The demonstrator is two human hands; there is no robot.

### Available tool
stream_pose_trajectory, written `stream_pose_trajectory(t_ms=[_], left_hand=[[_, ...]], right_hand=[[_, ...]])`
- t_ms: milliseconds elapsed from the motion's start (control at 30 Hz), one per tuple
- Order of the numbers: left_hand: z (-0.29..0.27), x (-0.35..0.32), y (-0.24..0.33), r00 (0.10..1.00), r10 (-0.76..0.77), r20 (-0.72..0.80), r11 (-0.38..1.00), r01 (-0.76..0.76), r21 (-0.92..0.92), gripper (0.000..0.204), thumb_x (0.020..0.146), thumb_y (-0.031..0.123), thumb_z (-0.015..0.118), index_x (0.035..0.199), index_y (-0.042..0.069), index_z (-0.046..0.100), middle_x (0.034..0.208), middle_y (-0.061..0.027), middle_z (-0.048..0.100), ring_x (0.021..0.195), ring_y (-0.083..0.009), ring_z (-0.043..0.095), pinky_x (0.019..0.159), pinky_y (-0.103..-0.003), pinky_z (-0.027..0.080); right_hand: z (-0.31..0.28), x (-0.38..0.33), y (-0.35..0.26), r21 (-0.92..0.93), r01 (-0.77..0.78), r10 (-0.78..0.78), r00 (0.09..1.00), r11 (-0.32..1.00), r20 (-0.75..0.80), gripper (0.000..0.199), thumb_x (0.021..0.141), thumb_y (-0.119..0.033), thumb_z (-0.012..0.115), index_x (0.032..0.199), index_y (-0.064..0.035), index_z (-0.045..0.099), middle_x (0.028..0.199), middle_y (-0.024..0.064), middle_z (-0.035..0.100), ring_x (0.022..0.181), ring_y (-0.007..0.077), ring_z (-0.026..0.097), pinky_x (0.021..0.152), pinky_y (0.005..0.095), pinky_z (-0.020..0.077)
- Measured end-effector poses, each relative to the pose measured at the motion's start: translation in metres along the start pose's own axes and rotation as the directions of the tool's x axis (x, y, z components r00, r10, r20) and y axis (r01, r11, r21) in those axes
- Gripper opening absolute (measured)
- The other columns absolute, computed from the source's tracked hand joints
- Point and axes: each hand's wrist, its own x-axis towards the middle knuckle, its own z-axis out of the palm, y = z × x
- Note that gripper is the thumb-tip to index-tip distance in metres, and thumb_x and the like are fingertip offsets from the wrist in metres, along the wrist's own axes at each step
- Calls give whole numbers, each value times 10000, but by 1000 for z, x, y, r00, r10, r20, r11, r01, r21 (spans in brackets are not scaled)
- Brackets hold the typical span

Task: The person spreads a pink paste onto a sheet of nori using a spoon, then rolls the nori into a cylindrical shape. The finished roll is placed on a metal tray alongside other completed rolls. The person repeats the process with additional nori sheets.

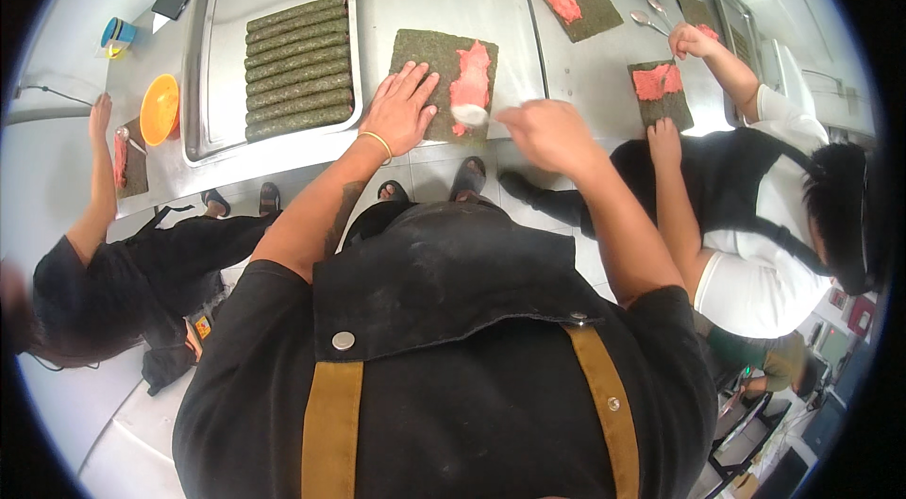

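A dark green seaweed sheet (411, 45) lies on the steel table in front of me. Pink paste (471, 72) forms an uneven strip along its right side. My left hand (401, 110) rests on the sheet's left part, fingers stretched out and nothing held. From the right, my right hand (555, 133) reaches over the near edge, closed round the handle of a spoon. The spoon's pale bowl (469, 114) touches the near end of the paste; most of its handle is hidden by my fingers.
Left of me, a metal tray (220, 46) holds several seaweed rolls (298, 70). An orange bowl (160, 109) stands beyond it. One co-worker's hand (99, 114) is at far left. On the right, another's hand (694, 41) works over a seaweed sheet (651, 110); a further coated sheet (596, 8) lies behind.
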Motion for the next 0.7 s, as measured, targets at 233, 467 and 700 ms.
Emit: stream_pose_trajectory(t_ms=[233, 467, 700], left_hand=[[0, 0, 0, 1000, -3, 5, 1000, 3, 14, 604, 1096, 347, 560, 1641, 106, 464, 1730, -147, 387, 1640, -336, 293, 1337, -519, 233], [2, 2, -3, 1000, 16, -17, 1000, -16, -1, 608, 1082, 332, 576, 1636, 103, 470, 1720, -159, 400, 1633, -348, 307, 1326, -531, 246], [3, 0, -3, 998, 36, -53, 999, -37, -17, 619, 1064, 297, 599, 1630, 85, 466, 1709, -170, 416, 1622, -367, 331, 1313, -543, 269]], right_hand=[[-11, 4, -3, -221, -220, 247, 963, 950, 104, 344, 962, -114, 565, 1210, -169, 797, 1003, 177, 793, 989, 383, 770, 853, 525, 607], [11, 4, 0, 81, -206, 215, 968, 975, -126, 321, 973, -136, 548, 1183, -127, 791, 983, 235, 781, 947, 441, 758, 858, 569, 598], [34, -34, -27, 362, -245, 311, 941, 899, -136, 313, 1029, -182, 554, 1243, -101, 767, 988, 269, 765, 967, 469, 738, 901, 555, 576]])
